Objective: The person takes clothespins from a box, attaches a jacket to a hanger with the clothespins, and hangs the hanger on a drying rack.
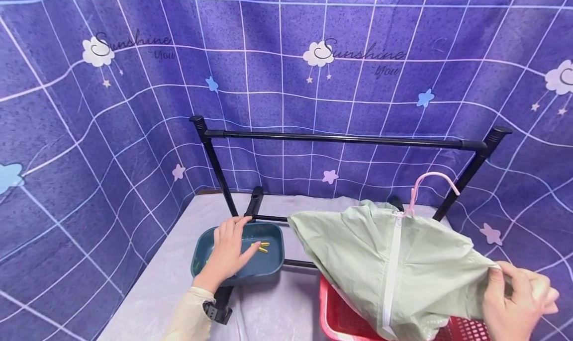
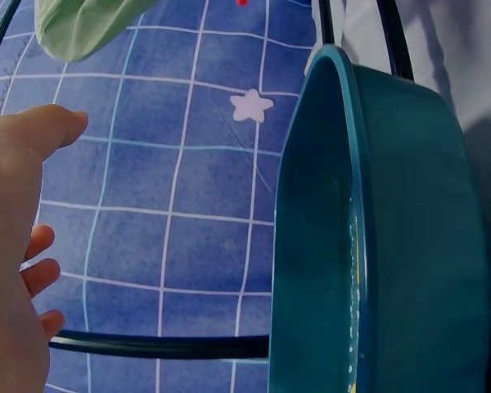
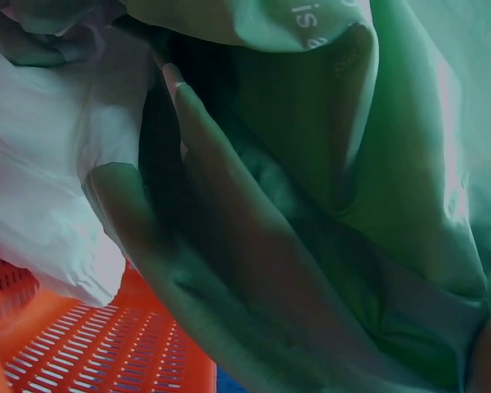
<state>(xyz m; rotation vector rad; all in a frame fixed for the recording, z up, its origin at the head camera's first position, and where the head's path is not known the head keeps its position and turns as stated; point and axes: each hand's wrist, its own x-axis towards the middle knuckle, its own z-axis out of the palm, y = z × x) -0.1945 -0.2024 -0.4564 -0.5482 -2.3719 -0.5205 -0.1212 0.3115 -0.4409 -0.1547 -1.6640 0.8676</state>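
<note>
A light green jacket [image 1: 358, 251] with a white zip hangs on a pink hanger [image 1: 431, 174], whose hook sticks up out of the neck. At its right side, my right hand [image 1: 515, 294] pinches the jacket's edge between thumb and fingers. Green folds of the jacket [image 3: 311, 180] fill most of the right wrist view. My left hand [image 1: 228, 251] is over a dark teal basin [image 1: 275, 231], fingers extended and thumb spread, holding nothing visible. Small yellow pieces [image 1: 264, 244], perhaps clips, lie in the basin. In the left wrist view, the hand [image 2: 12, 188] appears apart from the basin [image 2: 417, 205].
A black rack with a top bar [image 1: 340, 138] stands behind the jacket. Below the jacket is a red perforated basket [image 1: 329, 311]; white cloth [image 3: 49, 188] shows above it in the right wrist view. A pale cloth [image 1: 147, 296] covers the table, before a purple patterned curtain [image 1: 268, 33].
</note>
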